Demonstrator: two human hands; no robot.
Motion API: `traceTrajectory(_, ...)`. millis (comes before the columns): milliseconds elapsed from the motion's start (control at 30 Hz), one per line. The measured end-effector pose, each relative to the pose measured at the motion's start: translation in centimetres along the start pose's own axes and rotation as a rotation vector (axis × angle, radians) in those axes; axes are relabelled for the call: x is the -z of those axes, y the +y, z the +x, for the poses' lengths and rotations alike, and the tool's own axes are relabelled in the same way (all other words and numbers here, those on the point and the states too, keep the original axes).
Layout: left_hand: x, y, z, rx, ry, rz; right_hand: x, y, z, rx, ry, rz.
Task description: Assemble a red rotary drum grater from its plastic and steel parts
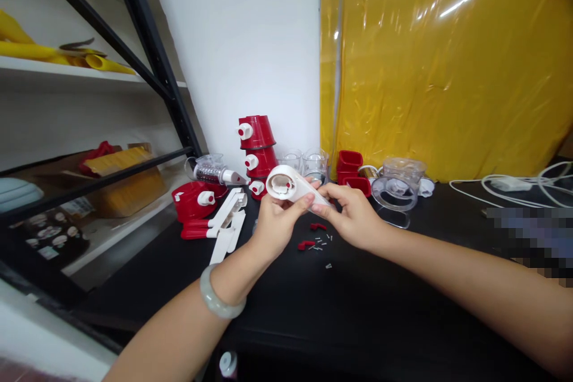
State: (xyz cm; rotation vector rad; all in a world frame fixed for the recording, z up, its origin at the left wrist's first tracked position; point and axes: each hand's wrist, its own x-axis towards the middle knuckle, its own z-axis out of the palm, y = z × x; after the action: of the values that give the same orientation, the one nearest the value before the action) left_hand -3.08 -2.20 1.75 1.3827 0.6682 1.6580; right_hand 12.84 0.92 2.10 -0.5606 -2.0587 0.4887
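Between my two hands, above the black table, is a white plastic handle part (286, 185) with a round hollow end turned toward me. My left hand (283, 215) is closed around it below the round end, thumb on top. My right hand (347, 206) pinches its narrower end with thumb and fingers. Beneath them on the table lie two small red plastic pieces, one red piece (307, 245) closer to me and another red piece (318, 227) behind it. Several small screws (319, 243) are scattered beside these.
Left of my hands lie white and red handle parts (224, 224) and a red base (192, 201). Stacked red bases (259, 134) stand at the wall. Clear plastic parts (398, 185) and red cups (350, 162) sit behind, with white cables (514, 182) at right. A shelf rack (156, 54) rises at left.
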Motion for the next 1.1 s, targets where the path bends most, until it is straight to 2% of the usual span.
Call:
traceTrajectory(167,0.2,-0.3,0.7,-0.004,0.052,-0.045,0.0,0.0,0.1,-0.059,-0.017,0.046)
traceTrajectory(300,1.6,0.1,2.4,-0.146,0.258,-0.149,1.0,0.0,1.1,0.018,0.071,-0.107)
traceTrajectory(333,2.1,0.2,2.9,-0.18,0.313,-0.158,1.3,0.1,1.4,0.035,0.071,-0.148)
traceTrajectory(400,2.9,0.4,3.7,-0.214,0.369,-0.134,1.9,0.6,1.7,0.049,-0.012,-0.203)
traceTrajectory(467,3.7,0.2,4.1,-0.181,0.329,-0.065,2.1,1.5,1.6,0.055,-0.186,-0.25)
traceTrajectory(567,4.3,-0.4,4.4,-0.103,0.18,0.075,1.9,3.1,0.5,0.072,-0.47,-0.349)
traceTrajectory(633,4.4,-0.7,4.3,-0.096,0.106,0.17,1.7,3.9,-0.4,0.061,-0.571,-0.379)
traceTrajectory(733,4.0,-0.8,4.0,-0.093,0.021,0.289,1.7,4.4,-1.4,0.031,-0.614,-0.404)
traceTrajectory(933,3.4,-0.6,2.9,-0.105,-0.11,0.458,1.7,5.1,-2.0,-0.003,-0.617,-0.425)
traceTrajectory(1100,3.1,-0.8,2.0,-0.154,-0.275,0.847,1.5,5.9,-2.6,0.023,-0.596,-0.428)
